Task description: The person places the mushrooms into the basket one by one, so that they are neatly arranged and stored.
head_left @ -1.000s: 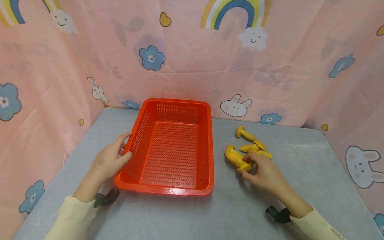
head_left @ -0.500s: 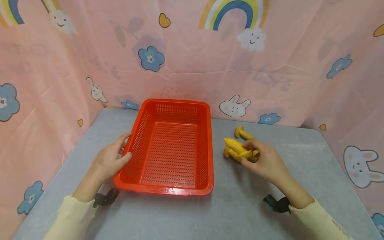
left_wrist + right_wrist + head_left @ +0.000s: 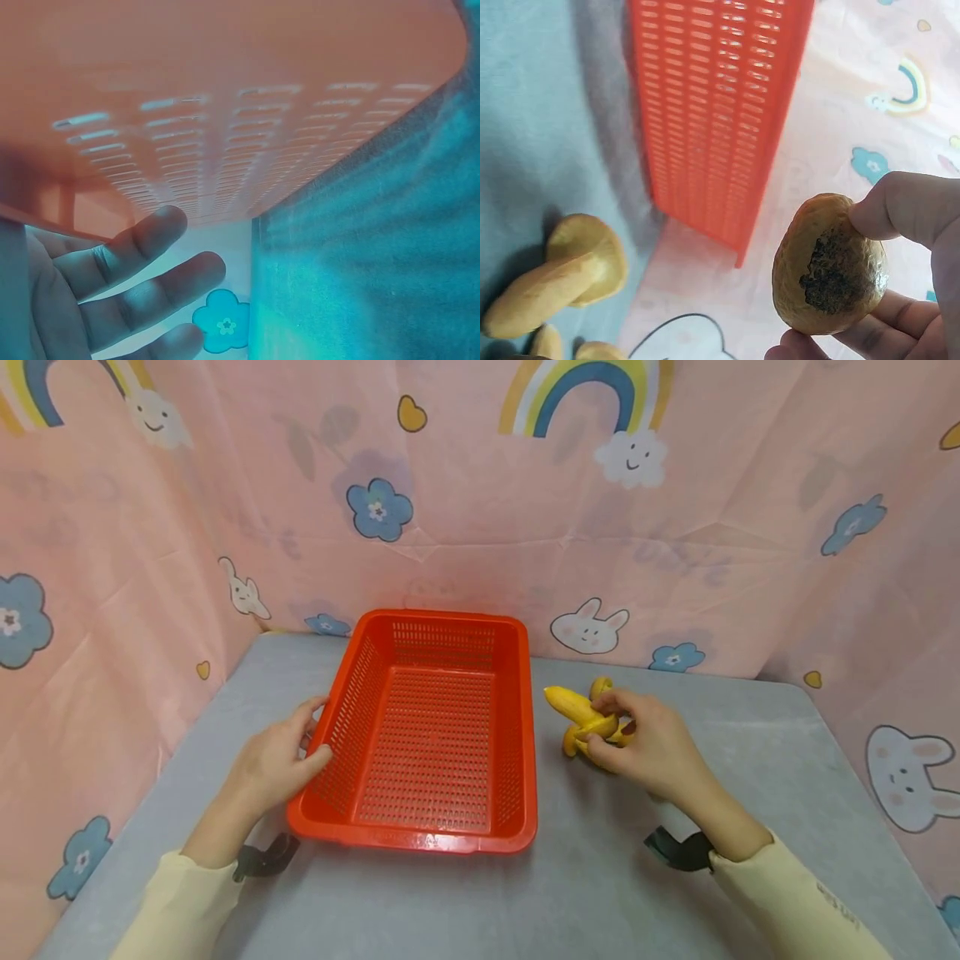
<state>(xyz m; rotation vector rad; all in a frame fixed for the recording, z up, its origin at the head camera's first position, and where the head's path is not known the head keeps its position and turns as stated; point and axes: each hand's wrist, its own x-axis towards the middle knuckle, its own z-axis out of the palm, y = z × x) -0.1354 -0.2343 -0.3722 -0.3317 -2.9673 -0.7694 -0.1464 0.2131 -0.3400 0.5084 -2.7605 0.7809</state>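
Observation:
My right hand (image 3: 648, 743) pinches a yellow mushroom (image 3: 572, 702) between thumb and fingers, its stem pointing up and left in the head view. In the right wrist view, that mushroom's rounded cap (image 3: 817, 277) shows a dark, rough patch. Below and behind it lie other yellow mushrooms (image 3: 585, 259), partly hidden by the hand. To the left, my left hand (image 3: 273, 760) rests at the side rim of a red perforated basket (image 3: 408, 842), thumb on the rim. Its relaxed, spread fingers (image 3: 161, 289) hang beside the basket's outer wall in the left wrist view.
The basket stands on a grey table (image 3: 450, 910), with nothing visible inside. Behind and at both sides hangs a pink printed curtain (image 3: 465, 485). Dark straps (image 3: 678, 847) sit at both wrists.
The right hand has lifted a mushroom off the group and turned its stem up and left, shifting a little toward the basket. The left hand and basket stay almost still.

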